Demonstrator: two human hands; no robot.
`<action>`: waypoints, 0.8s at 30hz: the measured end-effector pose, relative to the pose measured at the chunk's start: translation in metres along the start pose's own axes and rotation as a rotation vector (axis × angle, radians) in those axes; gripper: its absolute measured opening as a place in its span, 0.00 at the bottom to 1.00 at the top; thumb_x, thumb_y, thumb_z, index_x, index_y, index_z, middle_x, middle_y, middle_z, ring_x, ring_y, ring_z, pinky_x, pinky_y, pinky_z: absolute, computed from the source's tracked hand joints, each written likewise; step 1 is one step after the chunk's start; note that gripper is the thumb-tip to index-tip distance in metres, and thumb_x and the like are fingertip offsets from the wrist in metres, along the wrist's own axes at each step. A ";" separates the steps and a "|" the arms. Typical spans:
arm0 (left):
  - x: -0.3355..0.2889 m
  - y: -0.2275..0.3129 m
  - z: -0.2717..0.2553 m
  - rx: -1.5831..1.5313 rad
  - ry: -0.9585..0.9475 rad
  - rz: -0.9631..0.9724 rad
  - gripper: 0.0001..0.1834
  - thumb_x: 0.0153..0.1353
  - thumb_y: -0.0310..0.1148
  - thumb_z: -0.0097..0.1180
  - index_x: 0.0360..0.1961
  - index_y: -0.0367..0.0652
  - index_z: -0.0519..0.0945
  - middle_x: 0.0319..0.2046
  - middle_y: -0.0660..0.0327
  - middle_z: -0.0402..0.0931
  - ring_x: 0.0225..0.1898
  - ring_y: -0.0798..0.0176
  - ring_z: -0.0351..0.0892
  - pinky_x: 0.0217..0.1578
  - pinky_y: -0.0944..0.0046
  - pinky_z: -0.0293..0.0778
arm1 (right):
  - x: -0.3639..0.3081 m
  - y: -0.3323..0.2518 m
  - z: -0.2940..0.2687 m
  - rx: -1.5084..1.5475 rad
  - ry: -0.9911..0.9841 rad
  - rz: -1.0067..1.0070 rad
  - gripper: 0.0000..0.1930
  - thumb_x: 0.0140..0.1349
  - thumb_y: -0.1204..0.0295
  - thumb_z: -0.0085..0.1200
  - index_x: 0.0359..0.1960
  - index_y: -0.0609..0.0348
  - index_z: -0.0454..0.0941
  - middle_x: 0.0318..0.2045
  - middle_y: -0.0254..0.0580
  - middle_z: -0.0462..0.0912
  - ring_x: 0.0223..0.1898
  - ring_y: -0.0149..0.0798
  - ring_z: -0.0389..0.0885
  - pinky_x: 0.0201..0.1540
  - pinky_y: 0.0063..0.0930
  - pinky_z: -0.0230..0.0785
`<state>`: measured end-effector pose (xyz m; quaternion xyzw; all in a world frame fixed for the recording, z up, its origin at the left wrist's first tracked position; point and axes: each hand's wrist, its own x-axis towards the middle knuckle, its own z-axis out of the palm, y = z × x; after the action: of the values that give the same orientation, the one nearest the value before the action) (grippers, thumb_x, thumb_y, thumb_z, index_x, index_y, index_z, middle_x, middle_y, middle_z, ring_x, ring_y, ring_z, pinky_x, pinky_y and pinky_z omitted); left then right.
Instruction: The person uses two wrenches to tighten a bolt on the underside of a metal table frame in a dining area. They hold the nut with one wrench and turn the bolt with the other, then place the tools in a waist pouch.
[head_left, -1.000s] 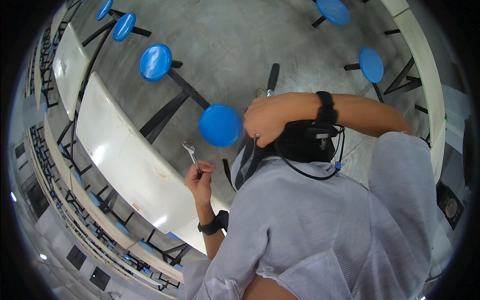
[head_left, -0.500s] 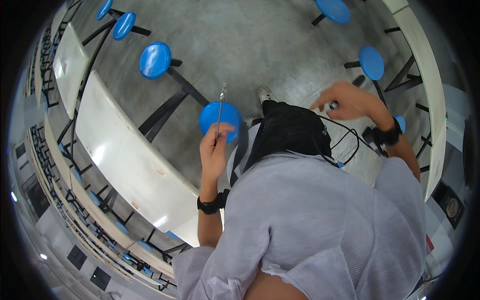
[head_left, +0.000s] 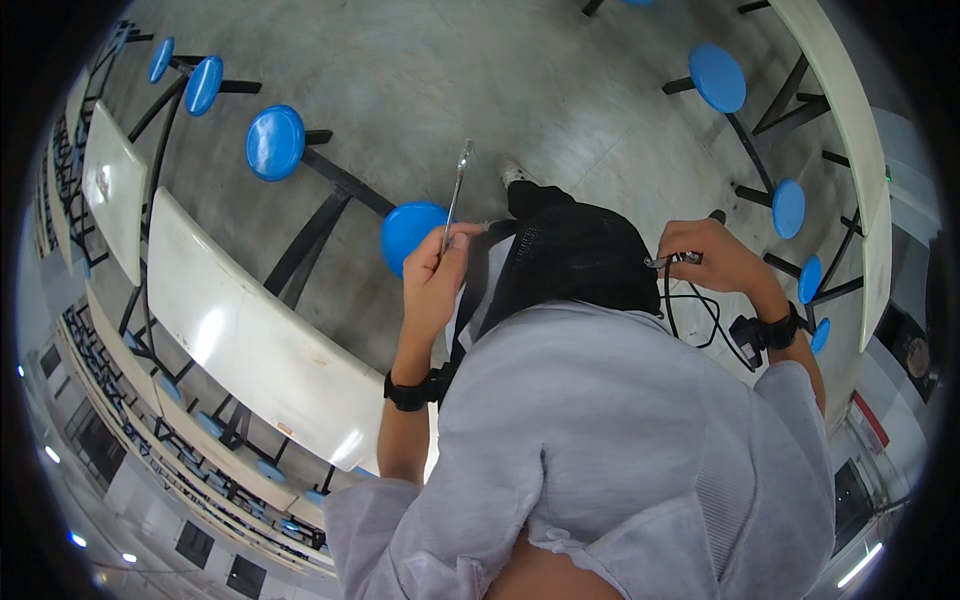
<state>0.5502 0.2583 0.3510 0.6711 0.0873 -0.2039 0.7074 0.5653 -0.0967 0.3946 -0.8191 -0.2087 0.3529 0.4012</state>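
Note:
My left hand [head_left: 436,272] is closed, pinching a slim silver rod-shaped metal tool [head_left: 459,188] between thumb and fingers. The tool stands nearly upright in the picture, its shiny end pointing away from me beside a blue stool seat [head_left: 408,236]. To the right of my waist, my right hand [head_left: 718,256] grips a tool with a silver head and a dark handle [head_left: 684,259]. Its dark end shows past the knuckles; the fingers hide the middle, so I cannot tell its exact kind. A black bag [head_left: 575,262] hangs at my front between both hands.
A long white table [head_left: 240,320] runs along my left, with blue stools [head_left: 275,143] on black metal bars beyond it. At right stand more stools [head_left: 717,78] and another pale table [head_left: 845,120]. A black cable [head_left: 715,322] loops below my right hand.
My right hand has come down and turned, bringing its tool's silver head close to the bag. The left hand has shifted slightly right, with its tool tilted more. My view has turned a little.

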 end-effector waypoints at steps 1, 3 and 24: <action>0.001 0.000 0.001 0.013 -0.005 0.002 0.12 0.66 0.31 0.43 0.42 0.38 0.77 0.14 0.77 0.57 0.15 0.83 0.51 0.16 0.78 0.46 | -0.001 0.001 -0.004 -0.003 -0.032 0.040 0.05 0.46 0.76 0.59 0.26 0.61 0.76 0.24 0.38 0.74 0.23 0.37 0.74 0.25 0.26 0.62; 0.003 0.002 0.006 0.010 -0.018 -0.041 0.11 0.66 0.31 0.43 0.42 0.38 0.77 0.14 0.76 0.57 0.15 0.83 0.51 0.16 0.77 0.46 | 0.003 0.002 -0.012 -0.002 -0.064 0.049 0.04 0.48 0.75 0.58 0.25 0.60 0.75 0.19 0.39 0.73 0.21 0.39 0.73 0.24 0.28 0.62; 0.076 0.026 0.069 0.252 -0.180 0.027 0.08 0.62 0.28 0.50 0.37 0.35 0.78 0.32 0.61 0.76 0.31 0.72 0.72 0.31 0.74 0.65 | 0.138 0.027 -0.051 -0.203 0.015 -0.540 0.15 0.49 0.60 0.60 0.33 0.55 0.77 0.22 0.38 0.74 0.23 0.45 0.73 0.26 0.35 0.65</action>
<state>0.6186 0.1778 0.3503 0.7346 -0.0117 -0.2628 0.6254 0.6969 -0.0527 0.3380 -0.7725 -0.4502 0.2045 0.3983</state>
